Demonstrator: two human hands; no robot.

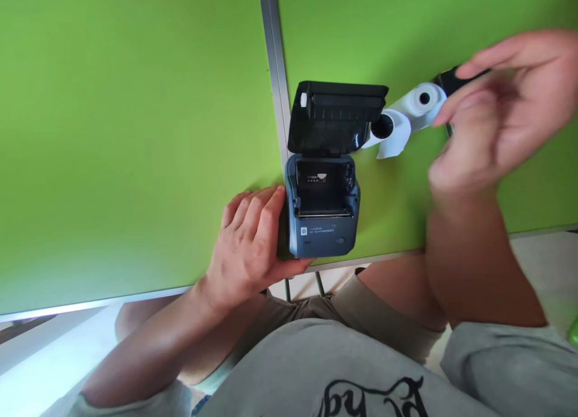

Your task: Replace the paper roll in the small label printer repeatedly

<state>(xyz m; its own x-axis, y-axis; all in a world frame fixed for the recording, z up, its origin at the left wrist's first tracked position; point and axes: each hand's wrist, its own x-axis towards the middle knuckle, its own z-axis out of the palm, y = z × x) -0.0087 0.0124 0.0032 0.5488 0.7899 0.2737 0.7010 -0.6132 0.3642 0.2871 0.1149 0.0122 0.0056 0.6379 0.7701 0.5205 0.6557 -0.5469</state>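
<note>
A small dark blue portable label printer (323, 233) lies at the table's front edge, its black lid (336, 119) swung up and back. The bay inside looks bare of paper, with a small printed sticker at its bottom. My left hand (246, 242) grips the printer's left side, fingers along that side and thumb at the front edge. Behind and right of the lid are two white paper rolls, one with a wide core and a loose end (396, 137), the other with a narrow core (424, 98). My right hand (506, 104), slightly blurred, is over the farther roll with fingers apart; contact is unclear.
A black object (449, 80) beyond the rolls is partly hidden by my right hand. The green tabletop (135, 134) is crossed by a grey metal seam (273, 50) to the left of the printer. My legs are below the table's front edge.
</note>
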